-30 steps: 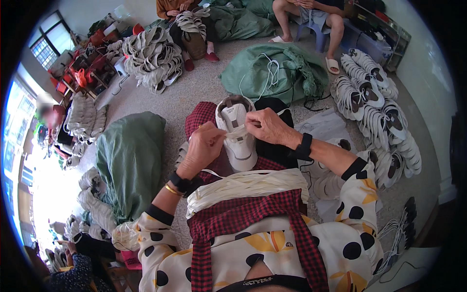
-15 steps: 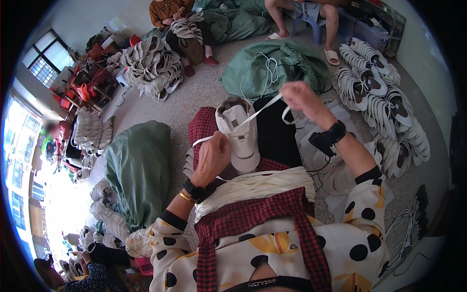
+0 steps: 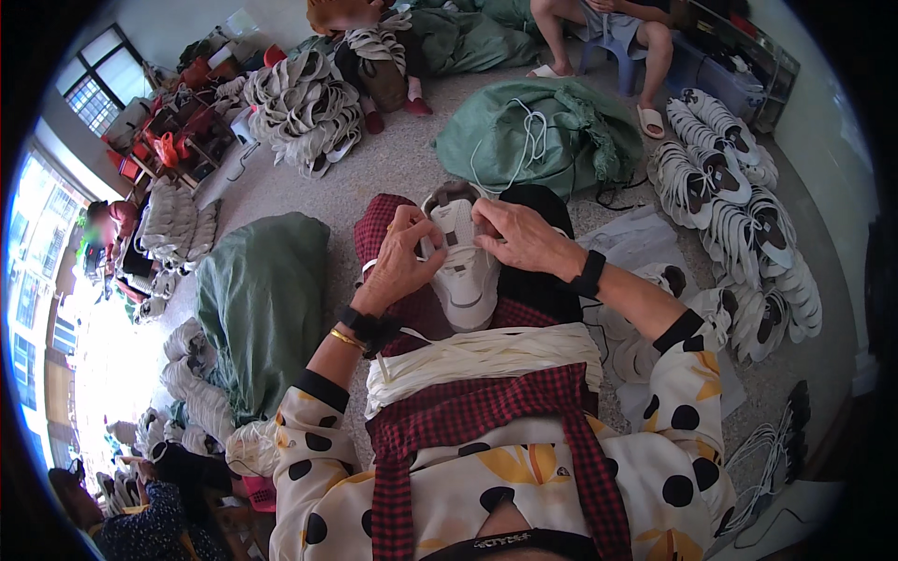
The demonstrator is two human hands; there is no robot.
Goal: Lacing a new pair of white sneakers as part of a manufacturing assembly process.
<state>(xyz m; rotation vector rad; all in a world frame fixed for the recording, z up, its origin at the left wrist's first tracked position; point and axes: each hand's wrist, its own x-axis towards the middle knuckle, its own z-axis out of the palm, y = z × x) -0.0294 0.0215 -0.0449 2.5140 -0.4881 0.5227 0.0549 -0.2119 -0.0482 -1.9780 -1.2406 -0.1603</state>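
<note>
Left green sack [image 3: 262,313]: it is placed on the floor, at the left of the person's knees.
Left hand [image 3: 399,265]: it is held at the left side of 1 white shoe [image 3: 466,280], with the fingers bent and close together; it cannot be told whether a lace is pinched. A black band and a gold bracelet are worn on this wrist.
White shoe: it is supported on the lap, between the 2 hands, with the toe directed to the person.
Lace bundle [image 3: 486,360]: white flat laces are laid across the lap, just below the toe.
Right hand [image 3: 526,237]: it is bent at the right side of the shoe opening, with the fingers narrow; what is gripped cannot be told. 1 black band is worn.
Rear green sack [image 3: 505,140]: it is set on the floor beyond the shoe.
Shoe rows [image 3: 725,196]: white shoe pieces are stacked at the right.
</note>
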